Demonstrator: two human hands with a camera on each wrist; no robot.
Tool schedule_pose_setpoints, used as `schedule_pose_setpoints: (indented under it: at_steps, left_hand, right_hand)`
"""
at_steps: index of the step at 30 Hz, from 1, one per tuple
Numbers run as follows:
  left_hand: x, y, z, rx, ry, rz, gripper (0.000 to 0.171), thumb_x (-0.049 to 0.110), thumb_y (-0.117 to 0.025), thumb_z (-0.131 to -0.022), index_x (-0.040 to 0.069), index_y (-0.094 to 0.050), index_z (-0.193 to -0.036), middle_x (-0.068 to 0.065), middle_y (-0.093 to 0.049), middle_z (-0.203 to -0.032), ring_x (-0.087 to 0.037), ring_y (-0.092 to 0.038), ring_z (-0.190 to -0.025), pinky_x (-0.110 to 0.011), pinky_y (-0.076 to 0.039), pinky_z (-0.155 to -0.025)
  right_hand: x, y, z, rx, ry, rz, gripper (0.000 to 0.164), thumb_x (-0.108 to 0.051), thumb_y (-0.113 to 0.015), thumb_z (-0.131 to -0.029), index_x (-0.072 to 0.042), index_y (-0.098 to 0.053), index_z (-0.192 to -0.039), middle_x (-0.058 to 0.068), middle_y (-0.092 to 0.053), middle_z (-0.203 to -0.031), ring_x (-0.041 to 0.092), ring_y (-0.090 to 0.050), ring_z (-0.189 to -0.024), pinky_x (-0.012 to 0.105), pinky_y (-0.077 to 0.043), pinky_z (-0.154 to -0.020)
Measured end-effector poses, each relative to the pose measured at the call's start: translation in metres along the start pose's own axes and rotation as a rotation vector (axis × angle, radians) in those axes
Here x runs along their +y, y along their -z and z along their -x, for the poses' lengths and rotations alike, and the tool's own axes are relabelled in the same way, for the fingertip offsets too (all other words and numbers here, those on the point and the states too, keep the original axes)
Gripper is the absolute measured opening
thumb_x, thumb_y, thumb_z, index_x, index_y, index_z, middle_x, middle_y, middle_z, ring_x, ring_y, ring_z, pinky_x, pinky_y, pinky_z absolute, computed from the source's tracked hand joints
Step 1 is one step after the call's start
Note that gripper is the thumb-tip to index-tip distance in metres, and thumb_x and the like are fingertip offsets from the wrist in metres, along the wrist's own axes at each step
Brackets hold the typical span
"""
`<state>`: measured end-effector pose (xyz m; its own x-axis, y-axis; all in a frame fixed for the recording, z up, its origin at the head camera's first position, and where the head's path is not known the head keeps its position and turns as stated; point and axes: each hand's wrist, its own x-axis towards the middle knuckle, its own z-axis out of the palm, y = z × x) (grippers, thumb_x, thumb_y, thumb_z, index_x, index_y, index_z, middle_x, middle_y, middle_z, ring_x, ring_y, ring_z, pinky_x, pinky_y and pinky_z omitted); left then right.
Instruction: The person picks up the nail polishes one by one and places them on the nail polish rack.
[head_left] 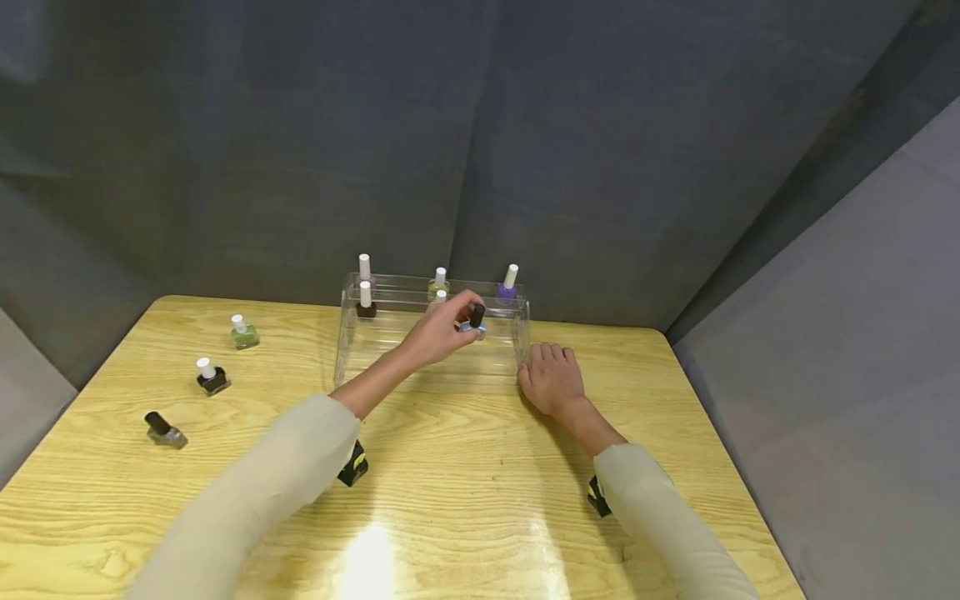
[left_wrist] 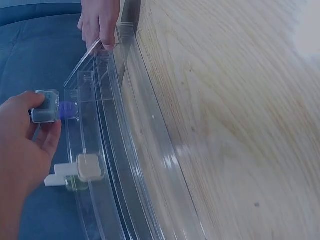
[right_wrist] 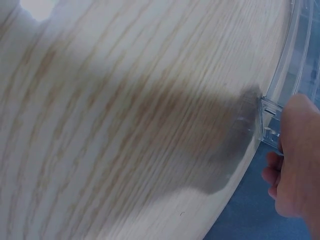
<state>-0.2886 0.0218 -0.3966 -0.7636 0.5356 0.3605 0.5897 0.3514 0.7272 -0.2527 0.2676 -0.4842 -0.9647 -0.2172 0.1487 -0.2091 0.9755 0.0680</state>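
Observation:
My left hand (head_left: 438, 333) pinches a nail polish bottle (head_left: 477, 318) with a black cap over the right part of a clear tiered rack (head_left: 337, 350). Its glass body looks grey-blue in the left wrist view, between thumb and fingers, overlapping a purple bottle (left_wrist: 68, 110). At the rack's right end, my right hand (head_left: 553, 379) rests with fingers relaxed alongside and thumb against the clear side panel (right_wrist: 270, 122). White-capped bottles stand on the upper tiers, among them a dark one (head_left: 366, 310) and a yellow-green one (head_left: 438, 288). My left hand partly hides another white cap.
Left of the rack on the wooden table (head_left: 450, 517) are a green bottle (head_left: 244, 336), a black bottle with a white cap (head_left: 213, 381), and a greyish bottle with a black cap (head_left: 167, 431). A dark cloth (head_left: 300, 150) hangs behind the table.

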Motion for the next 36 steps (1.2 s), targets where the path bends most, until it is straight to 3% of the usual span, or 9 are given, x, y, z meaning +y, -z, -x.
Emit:
schedule_pose_setpoints:
  at_steps: [5,13,18,36]
  left_hand:
    - [0.0,-0.011,-0.013,0.01,0.014,-0.021,0.038,0.01,-0.067,-0.084,0.012,-0.051,-0.118,-0.004,-0.062,-0.098,-0.022,-0.061,-0.091,-0.031,-0.05,-0.071]
    - [0.0,-0.023,-0.034,0.047,0.093,-0.01,0.04,0.013,-0.065,-0.085,0.016,-0.05,-0.121,-0.004,-0.062,-0.104,-0.022,-0.059,-0.101,-0.036,-0.048,-0.08]
    - [-0.003,-0.031,-0.043,0.066,0.1,0.008,0.041,0.01,-0.065,-0.085,0.013,-0.05,-0.123,-0.007,-0.062,-0.107,-0.024,-0.057,-0.107,-0.035,-0.047,-0.083]
    - [-0.013,-0.057,-0.058,0.121,0.133,-0.028,0.036,0.007,-0.064,-0.085,0.014,-0.051,-0.118,-0.009,-0.061,-0.113,-0.023,-0.057,-0.106,-0.036,-0.046,-0.086]
  right_hand:
    - [0.0,0.001,-0.001,-0.011,-0.004,0.012,0.032,-0.035,-0.032,-0.097,-0.005,-0.043,-0.095,0.011,-0.045,-0.092,0.031,-0.043,-0.094,0.048,-0.028,-0.086]
    - [0.0,0.005,-0.003,-0.03,-0.009,0.045,0.036,-0.036,-0.029,-0.097,-0.004,-0.044,-0.101,0.011,-0.046,-0.097,0.031,-0.043,-0.098,0.047,-0.028,-0.087]
    - [-0.002,0.008,-0.002,-0.055,-0.015,0.066,0.037,-0.037,-0.028,-0.098,-0.004,-0.044,-0.103,0.01,-0.046,-0.098,0.03,-0.043,-0.099,0.046,-0.028,-0.088]
    - [-0.002,0.004,0.002,-0.042,-0.02,0.06,0.035,-0.037,-0.028,-0.097,-0.006,-0.044,-0.097,0.008,-0.045,-0.091,0.029,-0.044,-0.092,0.046,-0.029,-0.085]
